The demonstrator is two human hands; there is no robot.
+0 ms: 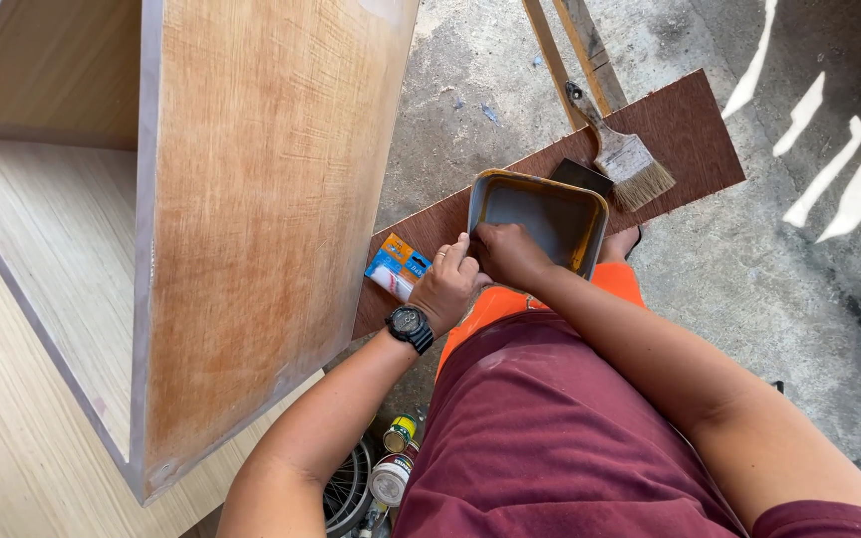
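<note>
At the center of the frame, 2 hands meet at the near rim of a grey paint tray [540,211] with yellowed edges, which sits on a reddish-brown board [685,134] lying on the concrete floor [749,279]. The left hand [447,286], a black watch [410,326] at its wrist, is curled with fingers together just beside a small blue-and-orange packet [397,266]. The right hand [508,254] is closed at the tray's edge; what it grips cannot be seen. A wide brush [622,149] rests at upper right, and a plywood cabinet [251,199] fills the left.
</note>
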